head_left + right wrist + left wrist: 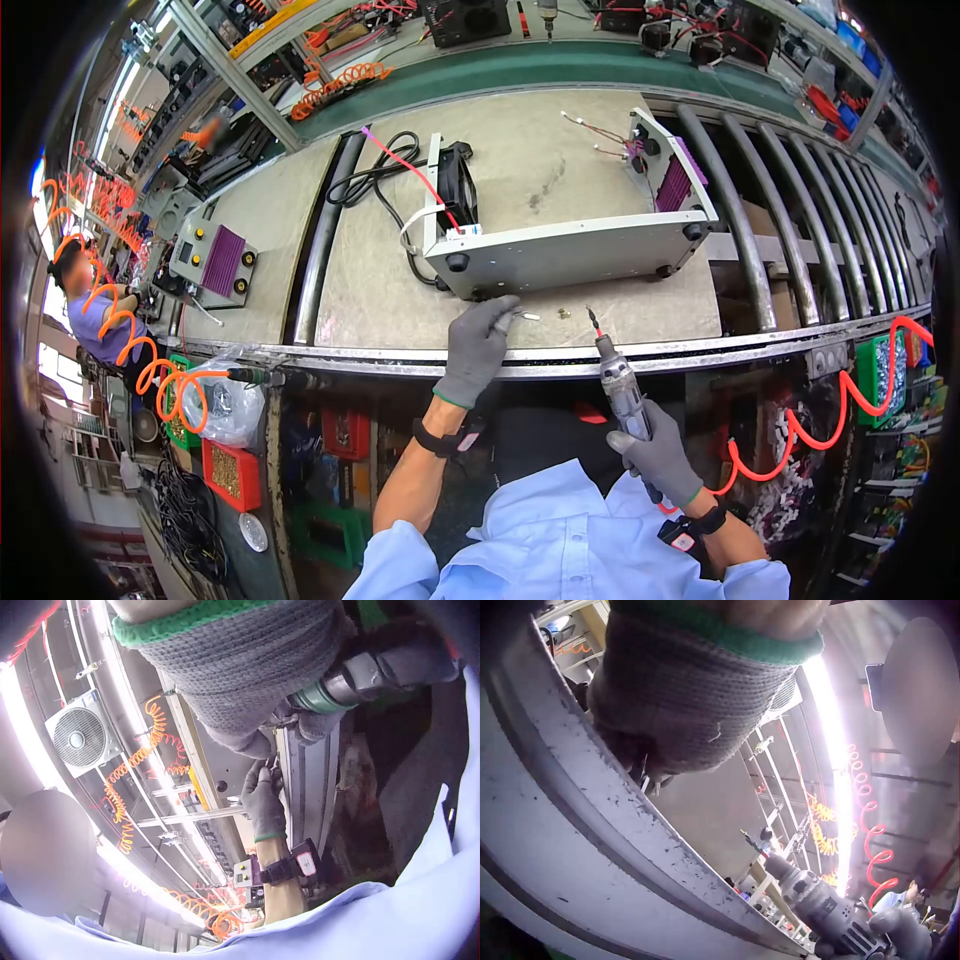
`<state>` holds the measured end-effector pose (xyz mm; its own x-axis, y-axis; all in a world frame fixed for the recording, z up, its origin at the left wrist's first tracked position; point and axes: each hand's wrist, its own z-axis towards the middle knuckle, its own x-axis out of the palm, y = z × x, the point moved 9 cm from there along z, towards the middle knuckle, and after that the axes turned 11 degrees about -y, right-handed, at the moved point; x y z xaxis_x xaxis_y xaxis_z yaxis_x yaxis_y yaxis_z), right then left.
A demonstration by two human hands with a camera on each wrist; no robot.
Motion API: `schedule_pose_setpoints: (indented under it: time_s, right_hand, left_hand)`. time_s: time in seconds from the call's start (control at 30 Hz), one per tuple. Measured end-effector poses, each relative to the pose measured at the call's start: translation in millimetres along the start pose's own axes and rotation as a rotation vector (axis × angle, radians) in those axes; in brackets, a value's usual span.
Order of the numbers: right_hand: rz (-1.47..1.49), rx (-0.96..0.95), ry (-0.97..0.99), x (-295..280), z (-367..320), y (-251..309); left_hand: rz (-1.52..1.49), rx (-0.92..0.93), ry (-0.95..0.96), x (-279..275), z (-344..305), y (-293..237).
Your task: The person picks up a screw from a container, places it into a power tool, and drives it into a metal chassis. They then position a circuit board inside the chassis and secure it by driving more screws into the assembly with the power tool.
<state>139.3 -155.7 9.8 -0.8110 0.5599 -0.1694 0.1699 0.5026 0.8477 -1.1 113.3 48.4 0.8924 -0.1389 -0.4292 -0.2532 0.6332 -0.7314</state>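
A grey metal chassis [570,255] with black feet stands on the bench. My gloved left hand [476,350] is at its lower front edge, finger and thumb drawn together at a small whitish piece [527,316]. Thin bright bits [646,778] show by those fingertips in the left wrist view. A few small screws [565,313] lie a little to the right. Before my body, my gloved right hand [660,452] grips a power screwdriver [622,388], its bit angled up toward the bench edge. The right wrist view shows only part of the screwdriver, behind the glove.
A black fan [458,185] and a black cable [378,170] are at the chassis's left end. Metal rollers [735,215] run off to the right. A red coiled hose [800,430] hangs at the right. Another person [100,315] works at far left.
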Motion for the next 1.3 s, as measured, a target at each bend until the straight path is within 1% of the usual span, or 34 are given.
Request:
schedule_pose_setpoints:
  time_s: [0.03, 0.13, 0.23, 0.33, 0.43, 0.53, 0.63, 0.67, 0.77, 0.83, 0.87, 0.9, 0.97, 1.0, 1.03, 1.07, 1.13, 1.17, 1.2, 1.23, 1.27, 1.3]
  right_hand:
    - [0.014, -0.005, 0.013, 4, 0, 2]
    - [0.025, -0.011, 0.033, 13, 0, 7]
    - [0.011, -0.011, 0.035, 19, 0, 9]
    - [0.000, -0.012, 0.040, 23, 2, 7]
    - [0.007, -0.021, 0.053, 23, 1, 7]
    - [-0.010, -0.020, 0.036, 21, 2, 5]
    - [0.005, 0.000, 0.014, 17, 3, 4]
    - [0.018, 0.007, 0.013, 17, 3, 4]
    - [0.068, -0.009, 0.003, 13, 3, 6]
    - [0.048, -0.022, -0.034, 12, 9, -4]
    - [0.096, -0.010, -0.032, 12, 7, -2]
    - [0.068, -0.051, -0.028, 11, 9, -1]
    - [0.053, -0.053, -0.039, 9, 11, 1]
    - [0.056, -0.079, -0.018, 9, 14, 0]
    - [0.059, -0.103, -0.007, 8, 17, 1]
    - [0.061, -0.098, -0.005, 8, 19, 1]
    - [0.031, -0.120, 0.003, 11, 19, 6]
    - [0.016, -0.132, 0.006, 12, 19, 9]
    - [0.009, -0.133, 0.011, 13, 18, 9]
    - [0.002, -0.132, 0.011, 13, 17, 10]
    - [-0.004, -0.132, 0.008, 13, 15, 10]
    - [0.021, -0.127, 0.004, 14, 15, 10]
  left_hand:
    - [-0.046, -0.010, -0.022, -2, -1, 1]
    - [-0.127, -0.358, 0.019, -7, -11, 30]
    - [-0.119, -0.268, -0.003, -14, -10, 28]
    - [-0.032, -0.196, 0.025, -16, -5, 18]
    - [-0.006, -0.154, 0.052, -18, -3, 18]
    - [-0.042, -0.311, 0.105, -22, -9, 30]
    - [-0.265, -0.637, 0.093, -39, -20, 38]
    - [-0.301, -0.674, 0.093, -50, -25, 43]
    - [-0.373, -0.815, -0.107, -105, -47, 58]
    - [-0.303, -0.808, -0.269, -167, -64, 74]
    - [-0.234, -0.789, -0.366, -204, -73, 74]
    - [-0.166, -0.767, -0.459, -239, -83, 75]
    - [0.012, -0.657, -0.690, -328, -98, 81]
    - [0.200, -0.648, -0.784, -370, -104, 73]
    - [0.433, -0.557, -0.874, -416, -113, 76]
    - [0.494, -0.567, -0.932, -447, -119, 75]
    - [0.736, -0.588, -0.894, -495, -110, 77]
    - [0.776, -0.510, -0.852, -530, -114, 101]
    - [0.811, -0.430, -0.807, -569, -124, 146]
    - [0.843, -0.350, -0.758, -570, -112, 144]
    - [0.569, -0.486, -0.864, -579, -117, 161]
    - [0.716, -0.430, -0.867, -580, -116, 154]
